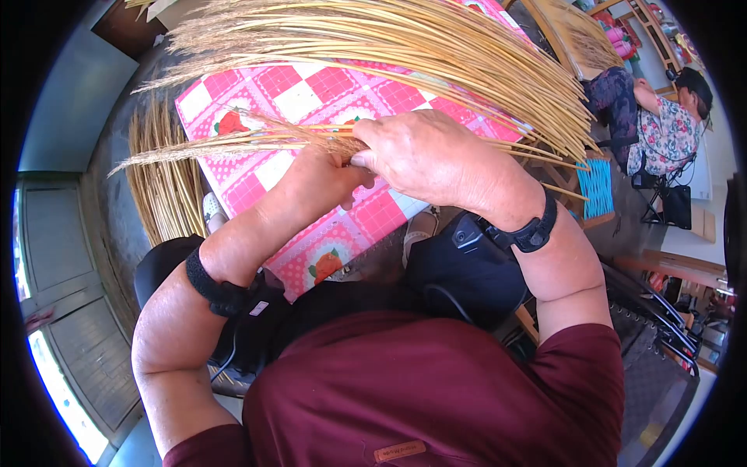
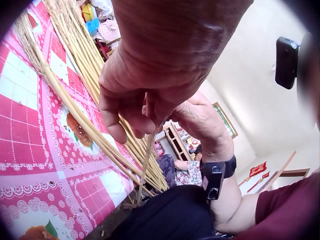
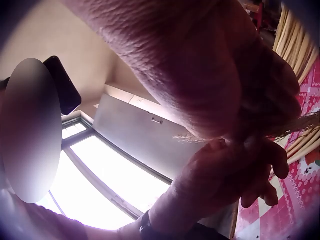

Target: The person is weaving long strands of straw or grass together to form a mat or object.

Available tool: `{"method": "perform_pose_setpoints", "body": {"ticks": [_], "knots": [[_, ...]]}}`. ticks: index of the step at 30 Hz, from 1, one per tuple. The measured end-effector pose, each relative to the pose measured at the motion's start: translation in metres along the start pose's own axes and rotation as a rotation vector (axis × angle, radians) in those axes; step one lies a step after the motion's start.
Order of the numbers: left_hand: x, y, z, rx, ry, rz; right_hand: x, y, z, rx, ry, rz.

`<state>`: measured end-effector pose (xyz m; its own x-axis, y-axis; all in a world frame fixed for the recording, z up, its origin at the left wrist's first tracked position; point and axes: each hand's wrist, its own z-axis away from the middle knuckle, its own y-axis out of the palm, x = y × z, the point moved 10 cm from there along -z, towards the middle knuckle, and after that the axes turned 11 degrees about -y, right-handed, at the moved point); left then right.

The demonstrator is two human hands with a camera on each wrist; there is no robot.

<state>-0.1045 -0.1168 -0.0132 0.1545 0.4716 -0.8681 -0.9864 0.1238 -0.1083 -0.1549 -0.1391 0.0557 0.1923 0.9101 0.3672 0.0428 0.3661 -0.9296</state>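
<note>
Both hands meet over the near part of the table. My left hand [image 1: 323,175] and right hand [image 1: 424,156] pinch a dried grass stalk with a feathery plume [image 1: 292,131] between them. In the left wrist view, a thin length of the stalk [image 2: 146,167] runs down from the left fingers. Wispy plume ends [image 3: 187,137] poke out between the hands in the right wrist view. The fingertips at the pinch are partly hidden. Below the hands, a few plumed stalks [image 1: 194,149] lie across the tablecloth [image 1: 299,93].
A large bundle of long grass stalks [image 1: 436,47] spreads over the table's far side. Another bundle [image 1: 163,194] stands on the floor at left. At right are a blue woven stool seat [image 1: 595,189] and a seated person [image 1: 665,124] in a floral top.
</note>
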Motion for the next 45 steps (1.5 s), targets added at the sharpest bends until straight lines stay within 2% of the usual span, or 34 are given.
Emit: {"method": "perform_pose_setpoints", "body": {"ticks": [3, 7, 13, 16, 20, 23, 29, 33, 38, 42, 45], "knots": [[-0.005, -0.006, -0.002, 0.019, 0.028, 0.07, 0.001, -0.015, -0.001, -0.097, -0.011, -0.011], [-0.027, -0.019, 0.008, -0.091, 0.081, 0.022, 0.002, -0.033, -0.004, -0.212, 0.007, 0.0], [-0.028, -0.042, 0.011, -0.235, 0.086, -0.298, 0.006, -0.045, -0.009, -0.34, -0.055, -0.069], [-0.043, -0.042, 0.026, -0.192, 0.053, -0.259, 0.008, -0.054, -0.01, -0.383, -0.07, -0.107], [-0.059, -0.053, 0.042, -0.118, 0.073, -0.038, 0.01, -0.069, -0.008, -0.464, -0.081, -0.153], [-0.06, -0.074, 0.048, -0.192, 0.116, 0.092, 0.009, -0.064, -0.01, -0.435, -0.105, -0.119], [-0.063, -0.078, 0.062, -0.199, 0.168, 0.147, 0.011, -0.057, -0.016, -0.408, -0.076, -0.35], [-0.062, -0.09, 0.067, -0.25, 0.22, 0.239, 0.015, -0.061, -0.017, -0.419, -0.107, -0.317], [-0.058, -0.093, 0.069, -0.201, 0.21, 0.332, 0.019, -0.06, -0.02, -0.435, -0.14, -0.315], [-0.052, -0.098, 0.068, -0.175, 0.191, 0.447, 0.012, -0.05, -0.023, -0.392, -0.069, -0.455], [-0.055, -0.105, 0.072, -0.225, 0.232, 0.456, 0.012, -0.047, -0.024, -0.347, -0.04, -0.494]]}}
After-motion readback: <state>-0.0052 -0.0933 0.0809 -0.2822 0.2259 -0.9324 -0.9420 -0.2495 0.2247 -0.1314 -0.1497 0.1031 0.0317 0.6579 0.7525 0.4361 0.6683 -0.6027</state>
